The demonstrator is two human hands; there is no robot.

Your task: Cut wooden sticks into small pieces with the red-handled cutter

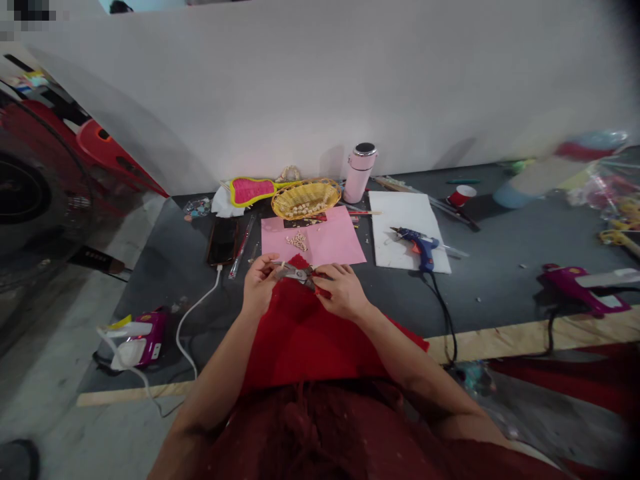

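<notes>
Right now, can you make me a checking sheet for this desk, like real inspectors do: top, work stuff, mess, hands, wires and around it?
Surface: grey table, pale wood strip along the near edge.
Job's things: pliers above red cloth; pale bits on pink paper, more in the basket.
Clutter: phone, flask, blue glue gun on a white board.
Hands: right grips the pliers; left is near their tip, its hold too small to tell.
Cables: white at the phone, black from the glue gun.
Surroundings: white wall behind.
</notes>
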